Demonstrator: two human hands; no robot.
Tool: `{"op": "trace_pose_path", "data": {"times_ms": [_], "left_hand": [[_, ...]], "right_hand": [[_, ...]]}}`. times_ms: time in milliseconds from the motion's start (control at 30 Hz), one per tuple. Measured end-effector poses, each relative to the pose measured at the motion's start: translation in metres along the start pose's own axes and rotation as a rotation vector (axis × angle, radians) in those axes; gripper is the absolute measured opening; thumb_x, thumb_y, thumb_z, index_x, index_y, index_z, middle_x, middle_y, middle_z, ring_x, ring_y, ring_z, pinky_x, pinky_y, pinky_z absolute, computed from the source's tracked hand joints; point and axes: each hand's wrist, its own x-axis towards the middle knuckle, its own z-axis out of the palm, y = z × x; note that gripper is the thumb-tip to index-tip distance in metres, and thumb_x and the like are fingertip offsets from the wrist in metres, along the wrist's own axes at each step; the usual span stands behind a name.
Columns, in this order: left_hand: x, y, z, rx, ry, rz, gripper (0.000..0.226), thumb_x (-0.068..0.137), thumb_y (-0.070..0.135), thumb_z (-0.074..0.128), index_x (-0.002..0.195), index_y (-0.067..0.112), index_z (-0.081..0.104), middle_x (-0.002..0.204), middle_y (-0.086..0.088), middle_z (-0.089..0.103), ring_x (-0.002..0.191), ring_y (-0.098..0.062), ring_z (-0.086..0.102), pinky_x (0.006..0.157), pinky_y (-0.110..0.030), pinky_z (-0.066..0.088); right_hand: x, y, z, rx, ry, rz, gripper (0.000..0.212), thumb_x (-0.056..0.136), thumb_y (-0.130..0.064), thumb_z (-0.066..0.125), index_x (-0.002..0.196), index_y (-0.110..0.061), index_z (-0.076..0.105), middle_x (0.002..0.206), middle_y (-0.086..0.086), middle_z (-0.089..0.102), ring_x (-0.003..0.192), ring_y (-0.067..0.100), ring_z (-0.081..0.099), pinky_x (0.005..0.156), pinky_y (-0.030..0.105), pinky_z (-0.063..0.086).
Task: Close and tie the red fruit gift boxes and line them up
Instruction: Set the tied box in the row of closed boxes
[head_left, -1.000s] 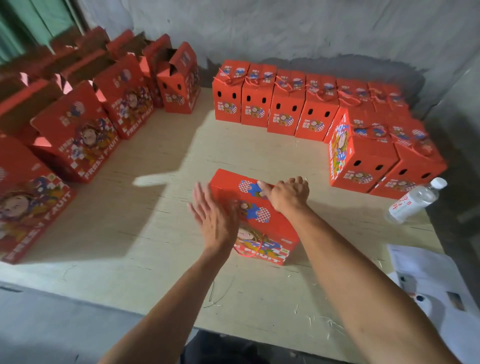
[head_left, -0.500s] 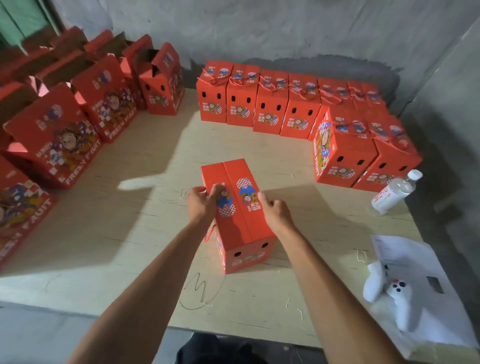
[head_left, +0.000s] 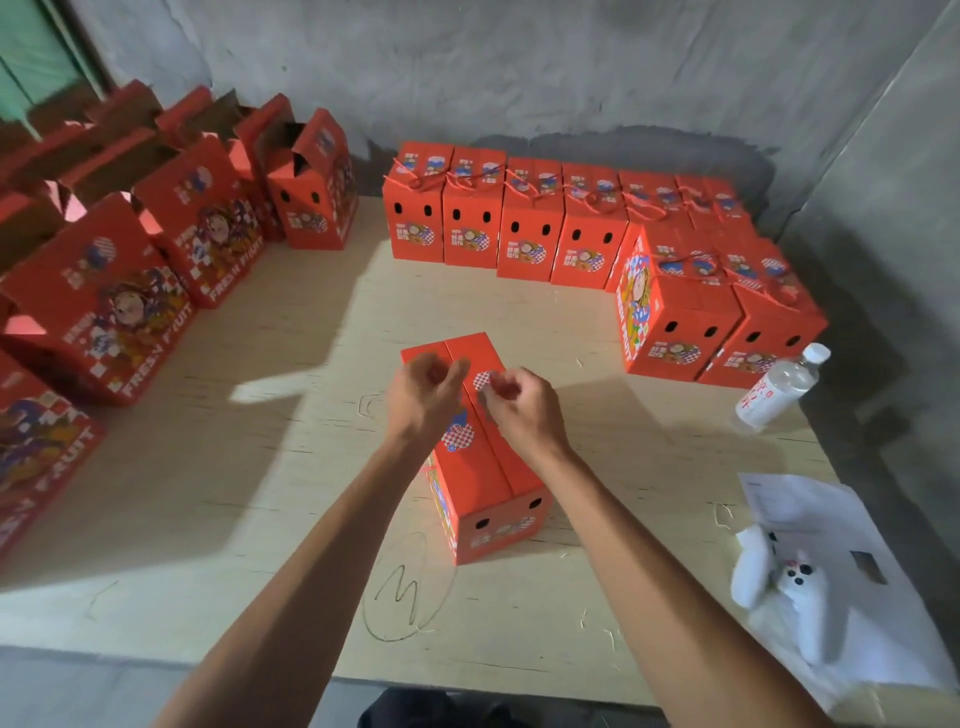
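Both hands are up over the top of a closed red gift box (head_left: 485, 457) standing upright around the middle of the plywood table (head_left: 260, 467). The left hand (head_left: 423, 397) has its fingers curled in with the thumb tucked toward them, and the right hand (head_left: 519, 408) is curled the same way, fingertips bunched like they're pinching something thin. Honestly it's blurry there, so I can't tell if there's a string between the fingers or if either hand is actually touching the lid. The two hands sit just beside each other, nearly knuckle to knuckle, over the far half of the box top where the two lid flaps meet.

The box's short end with two dark holes faces the camera, and a bit of red cord (head_left: 430, 470) peeks out at its left side under the left wrist.

Along the back wall there's a row of tied boxes (head_left: 524, 228) side by side with red string on top, and more tied ones (head_left: 675, 322) grouped at the right. On the left, a bunch of open boxes (head_left: 104, 312) with flaps still up. A water bottle (head_left: 779, 387) lies tilted near the right-hand group, and a white plush toy (head_left: 789, 587) rests on some paper (head_left: 810, 514) at the table's right edge.
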Motion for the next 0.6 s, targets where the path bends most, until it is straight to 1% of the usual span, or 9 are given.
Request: {"op": "trace_pose_path", "data": {"times_ms": [33,100,200,267,333,400,500,567,600], "left_hand": [[0.003,0.016,0.0,-0.011,0.01,0.076,0.038,0.091,0.029,0.068,0.062,0.016,0.047,0.049,0.01,0.047,0.043,-0.001,0.045,0.044,-0.019,0.031],[0.014,0.039,-0.003,0.035,0.03,0.193,0.035,0.091,0.032,0.067,0.063,0.015,0.054,0.053,0.007,0.057,0.05,-0.006,0.052,0.048,-0.02,0.038],[0.03,0.043,-0.017,0.121,0.021,0.21,0.038,0.094,0.033,0.062,0.063,0.011,0.061,0.06,-0.004,0.065,0.057,-0.017,0.061,0.053,-0.031,0.045],[0.034,0.038,-0.026,0.148,-0.049,0.244,0.036,0.098,0.034,0.06,0.069,0.014,0.07,0.066,0.001,0.07,0.062,-0.012,0.066,0.055,-0.028,0.047],[0.035,0.041,-0.024,0.049,-0.118,0.249,0.032,0.1,0.032,0.06,0.078,0.016,0.076,0.074,0.008,0.073,0.068,-0.001,0.067,0.062,-0.022,0.048],[0.035,0.046,-0.017,-0.105,-0.093,0.227,0.032,0.101,0.031,0.059,0.079,0.015,0.076,0.074,0.01,0.073,0.071,0.0,0.067,0.065,-0.017,0.047],[0.033,0.052,-0.004,-0.273,-0.062,0.19,0.034,0.102,0.03,0.058,0.076,0.013,0.073,0.071,0.008,0.071,0.071,-0.006,0.066,0.066,-0.023,0.049],[0.033,0.051,0.001,-0.321,-0.046,0.167,0.034,0.102,0.03,0.057,0.078,0.012,0.072,0.074,0.006,0.072,0.074,-0.01,0.069,0.068,-0.027,0.052],[0.033,0.049,0.001,-0.338,-0.027,0.155,0.033,0.102,0.03,0.056,0.08,0.012,0.072,0.076,0.006,0.072,0.074,-0.012,0.069,0.069,-0.028,0.052]], "right_hand": [[0.002,-0.013,0.007,0.082,-0.079,-0.054,0.006,0.087,-0.018,0.07,0.084,-0.019,0.066,0.078,-0.013,0.069,0.072,0.009,0.062,0.071,0.033,0.051],[0.003,-0.04,0.021,0.241,-0.205,-0.091,0.01,0.087,-0.006,0.061,0.093,-0.013,0.065,0.079,-0.006,0.063,0.071,0.008,0.056,0.067,0.028,0.047],[0.007,-0.061,0.028,0.261,-0.25,-0.008,0.013,0.082,-0.01,0.049,0.076,-0.009,0.061,0.064,0.004,0.059,0.057,0.012,0.052,0.056,0.029,0.043],[0.009,-0.063,0.029,0.254,-0.289,0.043,0.02,0.084,-0.002,0.048,0.07,-0.004,0.063,0.054,0.004,0.06,0.049,0.014,0.054,0.051,0.025,0.046],[0.008,-0.066,0.031,0.252,-0.249,0.062,0.019,0.079,-0.008,0.049,0.062,-0.005,0.057,0.044,-0.002,0.05,0.041,0.012,0.044,0.046,0.023,0.037],[0.012,-0.065,0.035,0.223,-0.128,0.049,0.022,0.078,-0.019,0.05,0.063,-0.005,0.058,0.046,-0.008,0.048,0.047,0.012,0.039,0.052,0.028,0.032],[0.019,-0.065,0.036,0.223,-0.012,0.081,0.042,0.083,-0.034,0.051,0.082,0.004,0.069,0.059,0.005,0.061,0.057,0.018,0.051,0.06,0.036,0.037],[0.023,-0.063,0.036,0.257,0.023,0.101,0.044,0.085,-0.036,0.053,0.083,0.004,0.07,0.068,0.017,0.068,0.062,0.021,0.057,0.063,0.038,0.04],[0.025,-0.064,0.036,0.26,0.037,0.1,0.043,0.086,-0.036,0.055,0.079,0.004,0.069,0.067,0.017,0.068,0.062,0.021,0.056,0.063,0.038,0.039]]}}
